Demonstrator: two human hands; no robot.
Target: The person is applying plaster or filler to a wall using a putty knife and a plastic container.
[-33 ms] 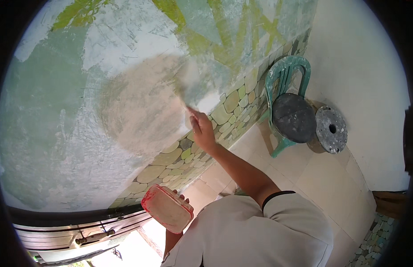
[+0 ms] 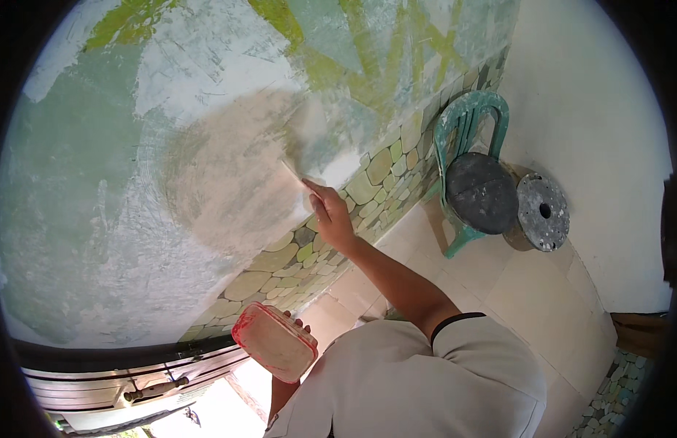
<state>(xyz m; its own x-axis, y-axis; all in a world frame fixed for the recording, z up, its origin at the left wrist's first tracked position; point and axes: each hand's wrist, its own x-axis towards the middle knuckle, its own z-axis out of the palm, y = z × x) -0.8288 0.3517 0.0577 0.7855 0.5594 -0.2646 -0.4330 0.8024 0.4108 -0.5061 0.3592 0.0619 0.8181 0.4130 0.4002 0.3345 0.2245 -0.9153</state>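
Observation:
Up against the painted wall (image 2: 83, 190), my right hand (image 2: 334, 217) is closed around the handle of a thin putty knife (image 2: 292, 171). The knife's pale blade meets the right side of a beige, smeared putty patch (image 2: 222, 175). Lower down, my left hand (image 2: 302, 324) supports a rectangular plastic tub (image 2: 276, 343) with a red-stained rim, tilted toward the wall. Beige material coats the inside of the tub. Only the fingertips of that hand show, along the tub's right edge.
Stone cladding (image 2: 280, 263) runs along the wall's base above a tiled floor (image 2: 499, 306). A green plastic chair (image 2: 473, 109) with a dark round seat stands in the corner, beside a paint-spotted grey stool (image 2: 543, 212). At lower left is a wooden door (image 2: 75, 387) with a handle.
The putty knife's blade, blurred a moment before, now shows sharply and lies slightly more to the left. My right hand has barely shifted, and the tub stays where it was.

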